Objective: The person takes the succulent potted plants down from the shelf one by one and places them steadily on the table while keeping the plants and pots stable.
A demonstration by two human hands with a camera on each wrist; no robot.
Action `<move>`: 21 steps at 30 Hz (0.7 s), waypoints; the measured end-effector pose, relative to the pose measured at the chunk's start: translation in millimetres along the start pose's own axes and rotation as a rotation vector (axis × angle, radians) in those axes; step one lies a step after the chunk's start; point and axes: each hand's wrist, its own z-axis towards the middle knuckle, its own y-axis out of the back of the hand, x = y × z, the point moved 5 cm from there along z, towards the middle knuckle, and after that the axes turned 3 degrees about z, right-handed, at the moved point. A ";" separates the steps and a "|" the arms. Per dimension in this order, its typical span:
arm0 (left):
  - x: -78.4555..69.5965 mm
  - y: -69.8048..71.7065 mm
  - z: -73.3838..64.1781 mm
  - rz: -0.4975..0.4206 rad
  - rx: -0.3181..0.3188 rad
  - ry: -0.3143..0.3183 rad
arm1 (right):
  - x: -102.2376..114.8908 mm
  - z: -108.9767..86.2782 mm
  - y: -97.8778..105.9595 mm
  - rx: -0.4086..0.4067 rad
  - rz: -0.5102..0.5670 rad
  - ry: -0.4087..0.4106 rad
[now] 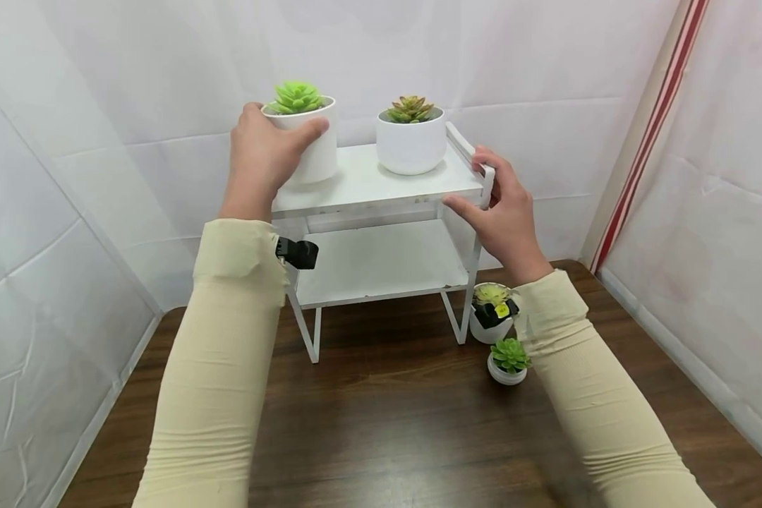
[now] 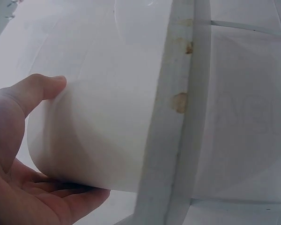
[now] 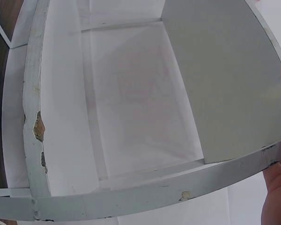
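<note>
My left hand grips a white pot with a bright green succulent at the left end of the white two-tier shelf's top. In the left wrist view the thumb lies on one side of the pot, with the other fingers curled round the opposite side. A second white pot with a reddish-green succulent stands right of it on the same tier. At the shelf's right end, my right hand holds the raised side rail, fingers over it and thumb at the front edge.
The lower tier lies below. On the brown wooden table, by the shelf's right leg, stand a white pot with a pale succulent and a smaller pot with a green one. White curtains hang around the table.
</note>
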 end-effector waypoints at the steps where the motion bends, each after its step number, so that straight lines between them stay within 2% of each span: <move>1: -0.5 1.3 -0.3 0.001 -0.002 0.001 | -0.5 0.3 0.4 0.000 -0.001 -0.002; 7: -4.1 7.0 -1.5 -0.020 0.000 0.012 | -2.4 2.4 2.7 -0.003 -0.009 -0.004; 21: -5.4 19.6 -0.5 -0.080 -0.046 0.014 | -3.7 3.3 6.6 0.003 0.006 -0.012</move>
